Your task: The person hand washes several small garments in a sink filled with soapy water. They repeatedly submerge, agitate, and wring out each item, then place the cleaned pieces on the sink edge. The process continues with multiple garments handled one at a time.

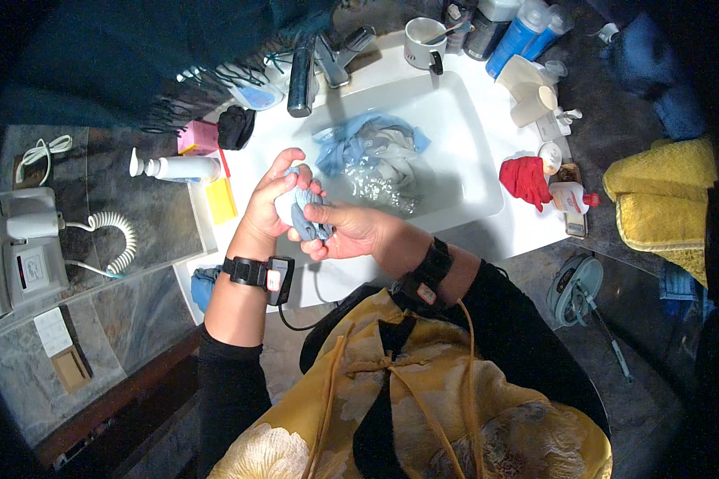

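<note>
Both of my hands are closed around a bunched blue-grey cloth (313,221) over the near left edge of the sink (471,191). My left hand (273,191) grips it from the left, its fingers curled over the top. From the right, my right hand (355,226) presses its thumb across the cloth. A white patch shows beside the left palm; whether it is soap or part of the cloth I cannot tell. Light blue and pale grey fabric (387,148) lies wet in the sink's water, beyond my hands. The chrome faucet (300,76) reaches over the far left of the basin.
A mug (425,44) stands behind the sink. Blue bottles (519,36) crowd the back right corner. On the right counter lie a red cloth (524,182) and a folded yellow towel (663,195). A white pump bottle (176,168) and a wall hair dryer (24,251) are left.
</note>
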Tool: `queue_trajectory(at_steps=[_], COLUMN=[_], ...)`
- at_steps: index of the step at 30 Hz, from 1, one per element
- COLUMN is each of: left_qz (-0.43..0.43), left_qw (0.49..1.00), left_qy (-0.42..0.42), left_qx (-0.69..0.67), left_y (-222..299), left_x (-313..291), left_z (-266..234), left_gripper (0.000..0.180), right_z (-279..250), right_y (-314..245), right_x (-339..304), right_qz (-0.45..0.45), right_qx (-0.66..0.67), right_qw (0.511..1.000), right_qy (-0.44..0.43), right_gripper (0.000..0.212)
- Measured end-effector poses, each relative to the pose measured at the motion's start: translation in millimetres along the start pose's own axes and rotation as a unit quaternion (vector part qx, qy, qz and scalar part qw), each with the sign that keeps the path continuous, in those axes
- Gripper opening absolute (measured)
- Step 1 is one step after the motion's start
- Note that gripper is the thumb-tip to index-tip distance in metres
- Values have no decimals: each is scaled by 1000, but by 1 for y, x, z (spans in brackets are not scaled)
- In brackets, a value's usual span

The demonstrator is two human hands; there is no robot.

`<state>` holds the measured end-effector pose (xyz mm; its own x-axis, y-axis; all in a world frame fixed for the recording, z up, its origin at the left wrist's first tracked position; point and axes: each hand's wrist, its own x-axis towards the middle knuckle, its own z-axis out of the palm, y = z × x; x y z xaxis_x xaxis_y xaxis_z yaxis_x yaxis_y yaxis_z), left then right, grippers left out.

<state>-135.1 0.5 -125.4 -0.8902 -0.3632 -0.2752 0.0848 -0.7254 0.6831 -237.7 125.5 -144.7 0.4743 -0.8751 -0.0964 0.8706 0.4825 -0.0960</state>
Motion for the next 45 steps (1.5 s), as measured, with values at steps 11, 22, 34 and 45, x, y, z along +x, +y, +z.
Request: queue_trajectory(at_steps=[11,22,34,45], left_qz=[-91,-60,-19,-68], left_qw=[927,870,772,709], left_qy=[-23,104,296,366], left_qx=[363,479,562,599], left_y=[6,-46,-107,-135], left_x=[13,38,58,76], left_z=[24,4,-55,-84], left_gripper=[50,27,16,26], right_z=[-12,-67,-130,-144], right_y=[6,17,15,11], right_x=[6,20,20,29], right_qz=[-18,-226,-114,-44], right_qx=[-290,-285,-614,-781], right_qw=[938,901,673,544], right_qy=[188,235,397,303], right_gripper=[20,42,59,31])
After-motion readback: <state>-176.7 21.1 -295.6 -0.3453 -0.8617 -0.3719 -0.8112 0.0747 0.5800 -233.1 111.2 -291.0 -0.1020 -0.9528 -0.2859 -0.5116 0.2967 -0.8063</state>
